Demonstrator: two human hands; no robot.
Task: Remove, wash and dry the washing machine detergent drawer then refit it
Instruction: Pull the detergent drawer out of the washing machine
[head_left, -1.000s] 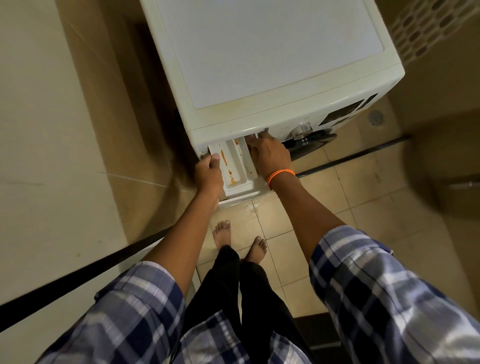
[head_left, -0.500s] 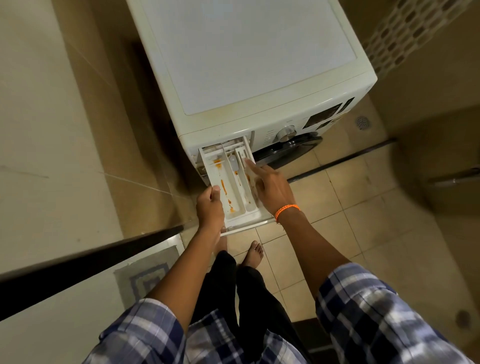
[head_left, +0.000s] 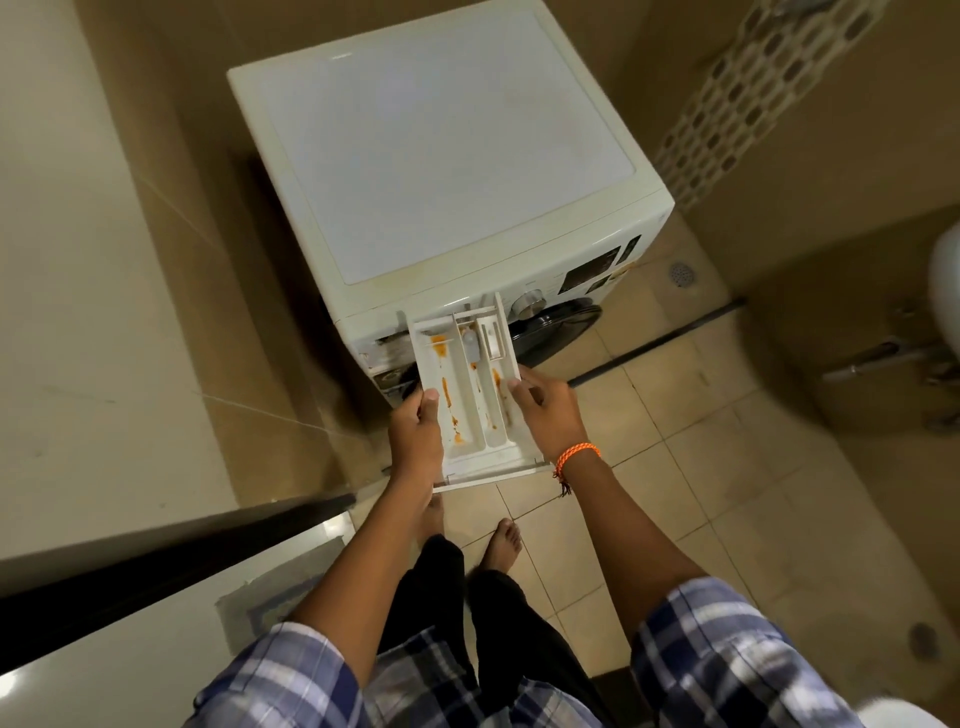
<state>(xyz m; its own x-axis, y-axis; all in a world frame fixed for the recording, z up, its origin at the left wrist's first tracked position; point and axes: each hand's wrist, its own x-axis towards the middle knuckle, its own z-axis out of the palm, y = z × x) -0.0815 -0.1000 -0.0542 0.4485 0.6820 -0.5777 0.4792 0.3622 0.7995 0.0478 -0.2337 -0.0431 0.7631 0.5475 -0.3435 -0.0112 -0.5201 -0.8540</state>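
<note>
The white detergent drawer (head_left: 470, 395) is pulled far out of the white front-loading washing machine (head_left: 441, 171), with orange residue streaked along its compartments. My left hand (head_left: 415, 434) grips its left side wall, thumb on the rim. My right hand (head_left: 545, 410), with an orange wrist band, grips the right side wall. The drawer's back end sits at the mouth of its slot (head_left: 387, 358); I cannot tell if it is free of it.
A tiled wall and a dark-edged ledge (head_left: 171, 545) stand at my left. My bare feet (head_left: 501, 540) are on the tiled floor below the drawer. A floor drain (head_left: 681, 272) and a tap fitting (head_left: 878, 358) lie to the right.
The drawer has slid much farther out of the machine. Both hands moved back with it, and my right hand shifted from the inner compartments to the right side wall.
</note>
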